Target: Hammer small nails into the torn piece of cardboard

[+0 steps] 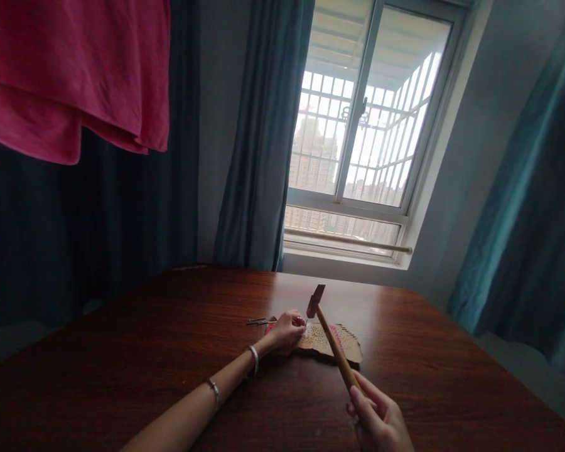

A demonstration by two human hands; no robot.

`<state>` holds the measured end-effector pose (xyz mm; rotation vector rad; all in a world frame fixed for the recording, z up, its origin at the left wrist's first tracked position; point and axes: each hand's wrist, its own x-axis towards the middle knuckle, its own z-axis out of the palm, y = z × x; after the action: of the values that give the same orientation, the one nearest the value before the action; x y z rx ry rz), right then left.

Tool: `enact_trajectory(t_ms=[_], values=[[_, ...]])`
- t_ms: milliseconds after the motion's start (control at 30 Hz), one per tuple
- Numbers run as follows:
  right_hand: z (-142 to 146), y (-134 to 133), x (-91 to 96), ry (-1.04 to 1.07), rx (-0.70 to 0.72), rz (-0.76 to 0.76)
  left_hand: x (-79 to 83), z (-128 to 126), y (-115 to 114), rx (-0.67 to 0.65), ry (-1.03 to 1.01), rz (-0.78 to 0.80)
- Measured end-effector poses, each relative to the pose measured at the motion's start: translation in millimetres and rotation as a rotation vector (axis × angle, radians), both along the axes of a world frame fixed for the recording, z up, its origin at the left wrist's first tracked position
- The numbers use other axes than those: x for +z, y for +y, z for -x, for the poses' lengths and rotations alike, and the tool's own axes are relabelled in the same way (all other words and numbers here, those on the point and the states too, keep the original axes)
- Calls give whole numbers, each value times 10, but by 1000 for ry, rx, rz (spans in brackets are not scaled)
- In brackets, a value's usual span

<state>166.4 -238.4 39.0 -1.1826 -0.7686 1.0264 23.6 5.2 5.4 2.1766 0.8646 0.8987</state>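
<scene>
Wooden-handled hammer with a dark, wedge-shaped head slants up over the table, and the right hand is wrapped firmly around its lower handle. Beside it, the left forearm reaches across the wood, wearing two silvery bracelets. At its end, the left hand has its fingers drawn together, pinching a slim upright piece too small for me to make out. Hammer head and fingertips are near each other; whether the head touches the piece, I cannot tell.

Under both lies a flat, tan, ragged-edged sheet, speckled with dark dots and patched with pink. Thin, dark rod-like items lie just left of it, all on a glossy reddish-brown wooden table.

Beyond the table, long blue curtains hang by a grey-framed sliding window, with bright pink cloth hanging at upper left. Past the glass stand white bars, then hazy tall buildings.
</scene>
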Motion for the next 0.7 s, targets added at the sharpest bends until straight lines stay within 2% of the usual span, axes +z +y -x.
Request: enact_trajectory(t_ms=[233,467,700], values=[[-15,21,-101,-26,-33,-31,1,-14,-7,22,6,23],[-2,3,-25,-19,-22,-26,59,1,-49,9,14,21],[5,-20,7,-6,-31,-2,29,-16,-28,41,34,44]])
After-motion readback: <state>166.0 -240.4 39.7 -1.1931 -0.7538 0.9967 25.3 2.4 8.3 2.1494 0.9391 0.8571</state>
